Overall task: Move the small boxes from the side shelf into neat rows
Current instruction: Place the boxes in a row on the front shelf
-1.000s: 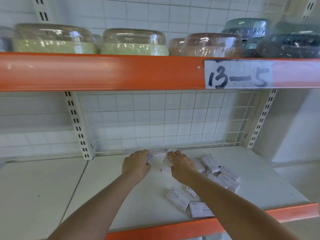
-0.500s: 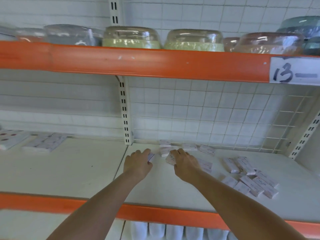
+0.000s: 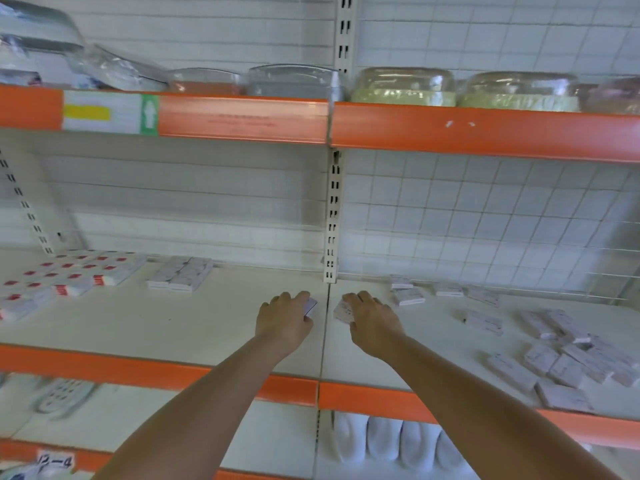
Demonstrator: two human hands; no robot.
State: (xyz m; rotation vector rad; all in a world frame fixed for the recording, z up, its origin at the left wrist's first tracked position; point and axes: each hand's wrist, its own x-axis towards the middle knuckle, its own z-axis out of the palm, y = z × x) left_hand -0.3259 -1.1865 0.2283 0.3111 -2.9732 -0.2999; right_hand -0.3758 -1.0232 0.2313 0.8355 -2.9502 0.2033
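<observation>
My left hand (image 3: 285, 318) grips a small pale box (image 3: 310, 306) just left of the seam between two white shelf boards (image 3: 207, 323). Just right of that seam, my right hand (image 3: 372, 320) grips another small box (image 3: 343, 311). Several more small boxes (image 3: 568, 355) lie scattered on the right shelf board, a few (image 3: 408, 295) near the wire grid at the back. A neat block of the same boxes (image 3: 181, 273) sits at the back of the left board.
Red-and-white packets (image 3: 65, 277) cover the left board's far left. An orange shelf edge (image 3: 242, 381) runs along the front. A slotted upright (image 3: 331, 216) stands behind the seam. Domed clear containers (image 3: 403, 85) line the upper shelf. White items (image 3: 384, 441) fill the shelf below.
The view has swung left, bringing the left shelf board into sight. Both hands have carried their boxes leftward, from among the scattered boxes to the seam between the boards.
</observation>
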